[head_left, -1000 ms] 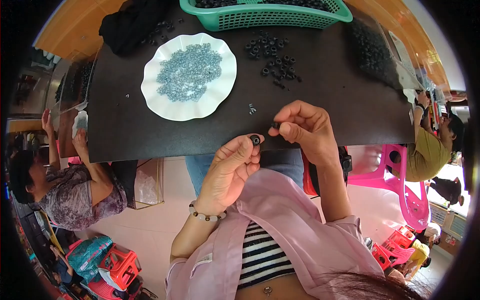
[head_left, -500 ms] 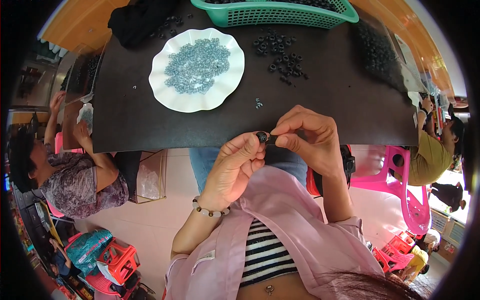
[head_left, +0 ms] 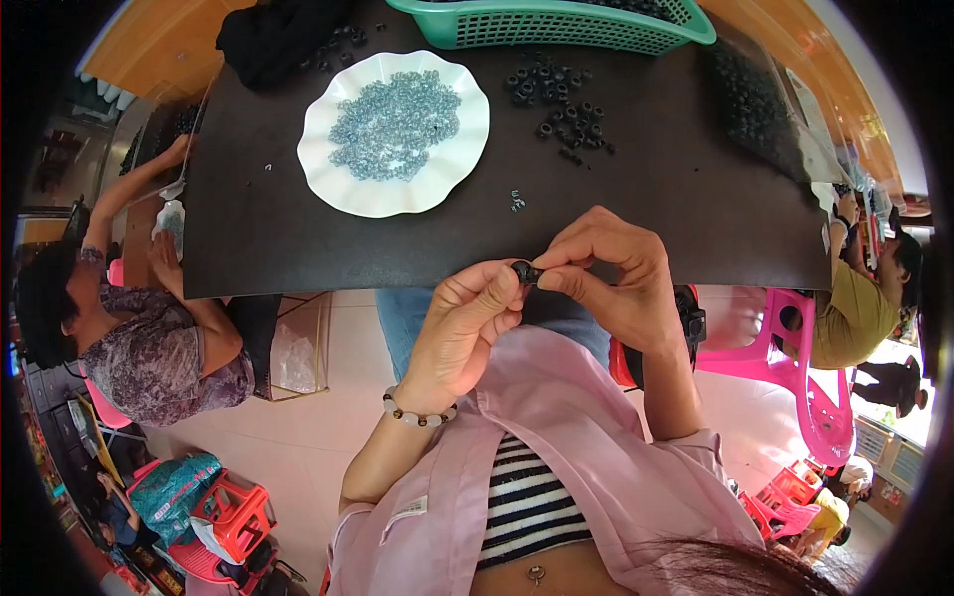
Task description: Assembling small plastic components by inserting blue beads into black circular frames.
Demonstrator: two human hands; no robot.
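Note:
Near the table's front edge, my left hand [head_left: 459, 333] pinches a small round black part [head_left: 522, 269] between thumb and fingertips. A hollow or recessed face shows on it. From the other side my right hand [head_left: 618, 276] comes in, thumb and forefinger closed together right against the part. What lies between those right fingertips is too small and covered to name. Just beyond my hands lies a little cluster of clear pieces [head_left: 517, 201]. Farther off, a white scalloped plate [head_left: 314, 164] holds a heap of small clear bluish pieces [head_left: 396, 124].
Loose black ring-like parts [head_left: 563, 104] lie right of the plate. Behind them stands a green mesh basket [head_left: 556, 30]; a black cloth [head_left: 273, 45] lies far left. A clear bin of black parts [head_left: 750, 99] is at the right. Persons sit left [head_left: 164, 348] and right [head_left: 850, 308].
My right fingertips have closed in on the black part, shutting the small gap seen before. The person at the left has stretched an arm forward to the bin there.

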